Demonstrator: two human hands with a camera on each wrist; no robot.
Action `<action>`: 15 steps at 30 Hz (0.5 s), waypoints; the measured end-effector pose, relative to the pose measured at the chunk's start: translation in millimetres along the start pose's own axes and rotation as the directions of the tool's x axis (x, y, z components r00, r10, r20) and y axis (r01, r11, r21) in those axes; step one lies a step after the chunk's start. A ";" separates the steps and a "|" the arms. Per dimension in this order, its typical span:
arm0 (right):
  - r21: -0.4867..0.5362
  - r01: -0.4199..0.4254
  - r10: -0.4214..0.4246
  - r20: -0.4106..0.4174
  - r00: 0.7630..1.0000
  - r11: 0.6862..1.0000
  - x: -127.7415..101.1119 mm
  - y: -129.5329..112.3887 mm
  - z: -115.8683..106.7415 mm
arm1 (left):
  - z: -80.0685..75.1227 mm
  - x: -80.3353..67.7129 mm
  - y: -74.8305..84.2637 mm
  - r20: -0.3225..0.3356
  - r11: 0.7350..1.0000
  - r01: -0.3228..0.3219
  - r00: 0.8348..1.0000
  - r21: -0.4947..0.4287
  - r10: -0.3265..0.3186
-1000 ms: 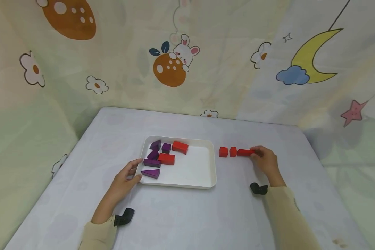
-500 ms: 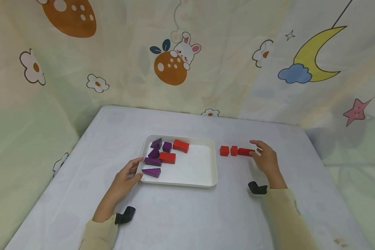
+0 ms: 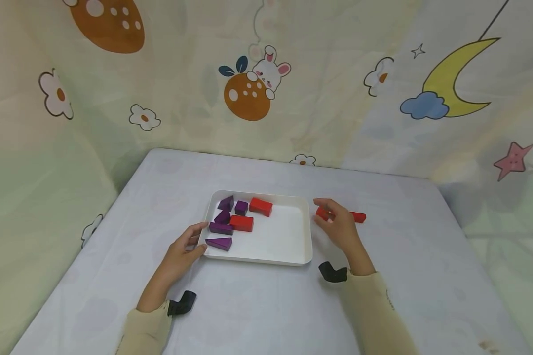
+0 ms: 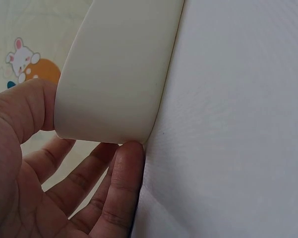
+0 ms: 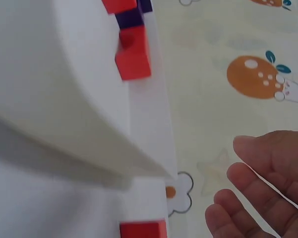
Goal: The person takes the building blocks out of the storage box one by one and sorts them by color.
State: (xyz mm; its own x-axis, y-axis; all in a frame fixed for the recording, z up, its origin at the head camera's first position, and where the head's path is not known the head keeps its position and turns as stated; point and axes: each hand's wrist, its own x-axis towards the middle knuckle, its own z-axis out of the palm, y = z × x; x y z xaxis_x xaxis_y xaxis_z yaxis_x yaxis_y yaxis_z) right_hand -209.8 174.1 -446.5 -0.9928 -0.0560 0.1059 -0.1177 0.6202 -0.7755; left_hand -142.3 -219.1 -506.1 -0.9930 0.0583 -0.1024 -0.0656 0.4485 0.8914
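At the left end of the white tray (image 3: 275, 244), my left hand (image 3: 182, 254) grips the wall near the front corner. The left wrist view has its thumb at the rim and its fingers against the outer wall. Several purple blocks (image 3: 220, 229) and two red blocks (image 3: 242, 223) lie in the tray's left part. My right hand (image 3: 337, 228) is over the row of red blocks just right of the tray, fingers spread and holding nothing. A red block (image 3: 359, 217) shows behind the hand, and another red block (image 3: 322, 213) shows partly between its fingers; the rest is hidden.
The tray stands on a table with a pale cloth (image 3: 257, 305). A patterned curtain (image 3: 320, 98) hangs behind the table and along the sides. Black wrist pieces (image 3: 182, 303) are worn at both sleeves.
My right hand has let go of the rightmost red block and moved left over the other red blocks. My left hand has stayed on the tray; the head view has shifted slightly.
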 end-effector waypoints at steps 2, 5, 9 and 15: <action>0.024 0.005 -0.005 0.011 1.000 1.000 0.4 -4.8 8.1 | 0.2 0.3 0.3 -0.001 1.000 0.002 1.000 0.001 -0.002; 0.058 0.021 -0.023 0.027 0.999 0.998 1.1 -11.7 20.3 | 0.3 0.4 0.9 -0.004 1.000 0.007 1.000 0.003 -0.007; 0.096 0.045 -0.049 0.043 0.998 0.994 1.5 -21.1 38.2 | 0.4 0.2 1.6 -0.004 1.000 0.011 1.000 0.002 -0.011; 0.149 0.011 -0.025 0.093 0.995 0.989 2.5 -31.3 71.0 | 0.4 -0.1 1.9 -0.004 1.000 0.008 1.000 0.005 -0.008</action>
State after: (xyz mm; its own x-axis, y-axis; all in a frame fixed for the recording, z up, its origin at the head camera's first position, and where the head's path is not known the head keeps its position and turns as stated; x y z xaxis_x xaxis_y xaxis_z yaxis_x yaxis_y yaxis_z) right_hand -210.1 99.0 -466.2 -0.9873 -0.1440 0.0668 -0.1305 0.4961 -0.8584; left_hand -142.3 -217.9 -504.6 -0.9929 0.0509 -0.1079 -0.0733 0.4534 0.8883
